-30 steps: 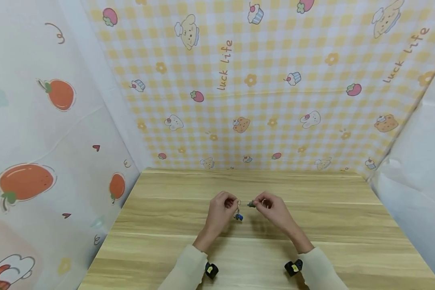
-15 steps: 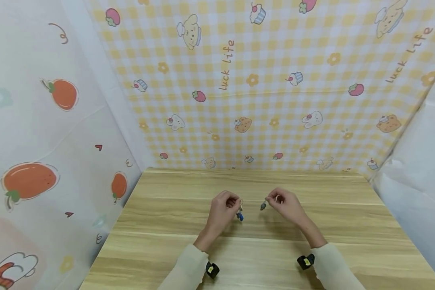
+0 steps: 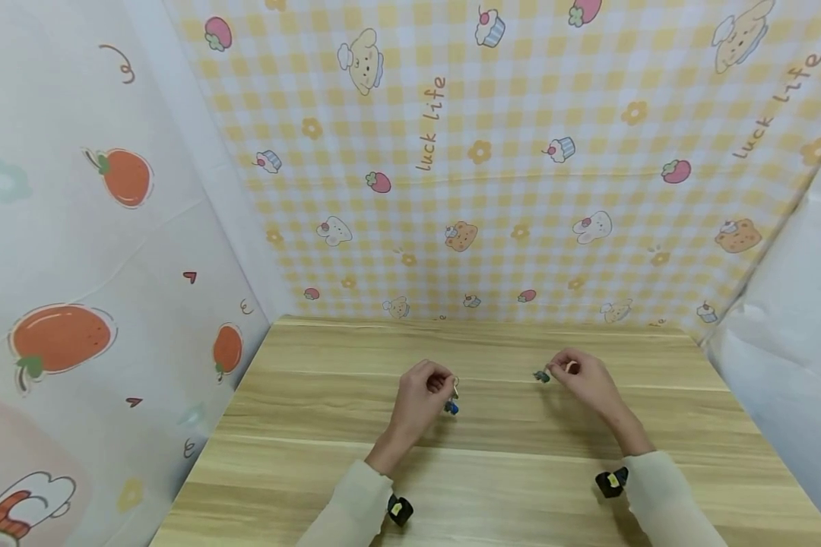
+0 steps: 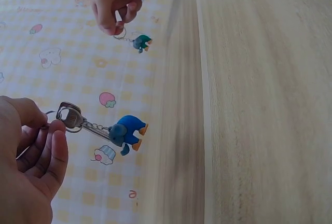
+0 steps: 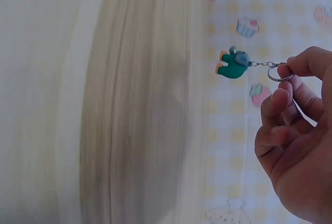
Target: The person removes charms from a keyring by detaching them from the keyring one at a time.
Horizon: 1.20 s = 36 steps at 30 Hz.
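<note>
My left hand (image 3: 420, 395) pinches the ring of a keychain between thumb and fingertips. From that ring hang a metal key (image 4: 72, 116) and a chain with a blue elephant keychain (image 4: 128, 131), its feet orange. Farther right, my right hand (image 3: 584, 380) pinches a silver split ring (image 5: 280, 72) with thumb and index finger. A short chain joins it to a green elephant keychain (image 5: 234, 66) with a grey head and orange feet. Both elephants dangle over the table, well apart from each other.
The wooden table (image 3: 492, 471) runs back to a yellow checked cloth (image 3: 506, 197) with cartoon prints. White sheeting (image 3: 780, 319) borders the right side, and a fruit-printed cloth (image 3: 157, 357) the left. Black wrist cameras (image 3: 400, 510) sit at both cuffs.
My right hand has moved away to the right with the green elephant keychain, widening the gap between the hands. The left hand stays nearly in place, its blue elephant swinging slightly.
</note>
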Each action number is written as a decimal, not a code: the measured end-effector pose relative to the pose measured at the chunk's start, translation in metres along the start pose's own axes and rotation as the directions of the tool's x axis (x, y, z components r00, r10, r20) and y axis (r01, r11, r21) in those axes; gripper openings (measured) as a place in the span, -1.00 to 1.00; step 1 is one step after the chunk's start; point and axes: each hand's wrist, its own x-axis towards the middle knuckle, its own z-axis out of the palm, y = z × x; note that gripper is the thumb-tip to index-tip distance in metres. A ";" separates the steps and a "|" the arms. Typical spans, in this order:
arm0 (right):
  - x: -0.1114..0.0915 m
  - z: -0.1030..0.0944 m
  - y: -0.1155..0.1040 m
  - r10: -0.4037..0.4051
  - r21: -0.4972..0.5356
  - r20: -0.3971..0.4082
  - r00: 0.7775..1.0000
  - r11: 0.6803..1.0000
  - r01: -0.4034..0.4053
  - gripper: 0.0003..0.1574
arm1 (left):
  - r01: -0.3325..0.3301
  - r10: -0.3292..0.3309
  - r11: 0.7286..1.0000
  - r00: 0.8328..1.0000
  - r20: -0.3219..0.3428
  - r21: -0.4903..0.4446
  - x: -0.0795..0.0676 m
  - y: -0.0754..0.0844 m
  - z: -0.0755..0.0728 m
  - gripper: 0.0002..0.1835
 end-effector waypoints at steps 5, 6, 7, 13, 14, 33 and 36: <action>0.002 -0.012 0.014 0.019 -0.068 -0.034 0.999 0.997 -0.022 -0.75 | -0.001 0.001 1.000 1.000 -0.008 -0.011 0.000 0.000 0.000 -0.94; 0.002 -0.014 0.016 0.024 -0.079 -0.039 0.999 0.997 -0.027 -0.74 | -0.001 0.001 1.000 1.000 -0.009 -0.012 0.000 0.000 0.000 -0.94; 0.002 -0.016 0.018 0.029 -0.087 -0.044 0.999 0.996 -0.033 -0.74 | -0.002 0.001 1.000 1.000 -0.011 -0.013 0.000 0.000 0.000 -0.94; -0.001 -0.019 0.031 0.050 -0.111 -0.036 0.998 0.992 -0.053 -0.75 | 0.002 -0.003 1.000 1.000 -0.019 -0.022 0.000 -0.001 0.000 -0.93; -0.003 -0.018 0.032 0.055 -0.114 -0.030 0.998 0.992 -0.058 -0.75 | 0.002 -0.002 1.000 1.000 -0.020 -0.024 0.000 -0.001 0.000 -0.93; -0.024 0.003 0.030 0.084 -0.121 0.167 0.982 0.991 -0.065 -0.88 | 0.002 -0.002 0.999 1.000 -0.017 -0.033 -0.001 -0.002 0.002 -0.93; -0.025 0.003 0.030 0.087 -0.132 0.191 0.978 0.989 -0.062 -0.91 | -0.007 0.007 0.999 1.000 -0.021 -0.036 -0.001 -0.001 0.002 -0.93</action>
